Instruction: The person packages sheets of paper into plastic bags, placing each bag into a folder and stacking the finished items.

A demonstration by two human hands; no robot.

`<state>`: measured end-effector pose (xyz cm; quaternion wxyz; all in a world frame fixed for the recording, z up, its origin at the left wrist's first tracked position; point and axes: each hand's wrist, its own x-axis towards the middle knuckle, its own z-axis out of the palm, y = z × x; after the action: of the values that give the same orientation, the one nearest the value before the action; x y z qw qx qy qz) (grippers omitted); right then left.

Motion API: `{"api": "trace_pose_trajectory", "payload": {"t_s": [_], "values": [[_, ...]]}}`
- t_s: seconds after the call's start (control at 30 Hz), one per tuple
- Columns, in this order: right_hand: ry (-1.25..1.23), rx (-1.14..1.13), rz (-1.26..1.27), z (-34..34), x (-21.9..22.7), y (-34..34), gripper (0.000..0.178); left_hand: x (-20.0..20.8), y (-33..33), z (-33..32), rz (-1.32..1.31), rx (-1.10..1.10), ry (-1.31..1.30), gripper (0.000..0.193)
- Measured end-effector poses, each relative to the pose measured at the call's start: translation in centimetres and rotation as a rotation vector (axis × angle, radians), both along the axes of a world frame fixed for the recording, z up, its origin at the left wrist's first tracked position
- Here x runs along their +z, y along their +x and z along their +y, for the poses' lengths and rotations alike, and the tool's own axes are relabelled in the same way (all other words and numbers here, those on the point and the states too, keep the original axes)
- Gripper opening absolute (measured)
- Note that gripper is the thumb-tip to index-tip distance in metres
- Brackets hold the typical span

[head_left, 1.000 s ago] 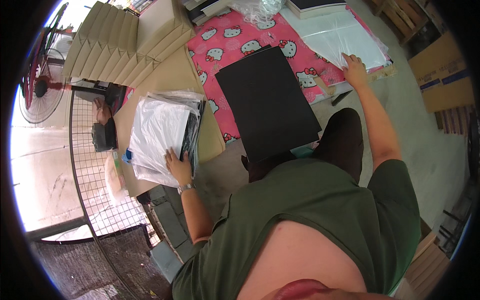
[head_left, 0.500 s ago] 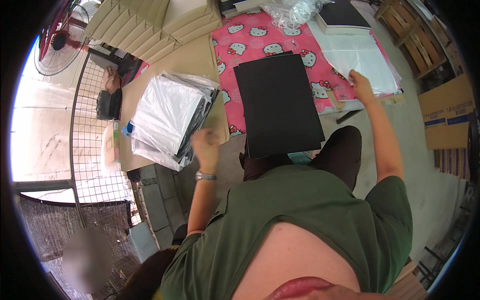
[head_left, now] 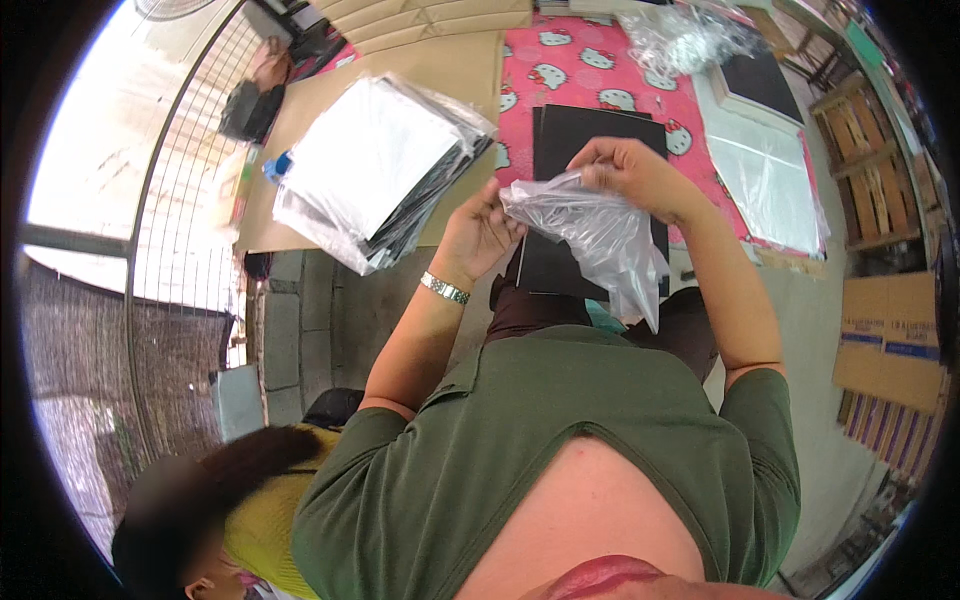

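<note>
A crumpled clear plastic bag [head_left: 605,225] is stretched between my two hands, its loose end hanging down to the right. My right hand [head_left: 635,178] pinches the bag's upper edge. At the bag's left end, the curled fingers of my left hand [head_left: 480,235] hold its edge, palm facing up. Under the bag lies a stack of black boards [head_left: 560,262], partly on the table and partly over my lap. To the left of my left hand sits a pile of white and black sheets in clear plastic [head_left: 375,165].
Flat clear bags [head_left: 765,185] lie at the right, beside a black-topped stack [head_left: 760,85]. Bunched plastic [head_left: 690,40] is at the back of the pink cartoon-cat tablecloth [head_left: 520,60]. Brown cardboard [head_left: 300,215] supports the left pile. Another person [head_left: 270,510] is close at my lower left.
My right hand has come from the flat bags at the right to above the black boards, bringing a plastic bag. My left hand has moved right to meet it. The view has shifted.
</note>
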<state>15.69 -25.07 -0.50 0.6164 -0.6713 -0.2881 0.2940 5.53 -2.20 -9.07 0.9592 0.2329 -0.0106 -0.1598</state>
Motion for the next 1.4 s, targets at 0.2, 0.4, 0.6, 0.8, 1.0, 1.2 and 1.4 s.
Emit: {"api": "trace_pose_trajectory", "payload": {"t_s": [0.2, 0.4, 0.6, 0.8, 1.0, 1.2, 1.4], "values": [[-0.179, -0.031, 0.088, 3.6, -1.4, -1.2, 0.016, 4.2, -4.4, -3.1, -0.002, 0.245, 0.350, 0.052], [-0.149, 0.013, 0.012, 4.4, -0.2, -2.9, 0.017, 4.4, -5.2, -0.7, 0.164, 0.295, 0.628, 0.030], [-0.075, -0.003, 0.070, 4.5, -2.1, -3.2, 0.012, 4.5, -5.3, -0.6, -0.006, 0.620, 0.682, 0.018], [0.232, -0.239, 0.191, 5.8, -1.0, -3.1, 0.011, 4.8, -5.6, -2.3, -0.021, 0.404, 0.755, 0.014], [0.039, 0.454, 0.115, 2.4, -0.9, -5.9, 0.015, 6.4, -6.7, 2.2, -0.213, 0.372, 0.120, 0.026], [0.477, 0.113, 0.623, -0.4, -0.6, -3.1, 0.012, 5.6, -8.1, 0.6, 0.019, 0.123, 0.843, 0.038], [-0.030, 0.603, 0.062, -2.0, -2.1, -3.1, 0.021, 8.6, -6.6, 6.3, -0.175, 0.131, 0.354, 0.039]]}}
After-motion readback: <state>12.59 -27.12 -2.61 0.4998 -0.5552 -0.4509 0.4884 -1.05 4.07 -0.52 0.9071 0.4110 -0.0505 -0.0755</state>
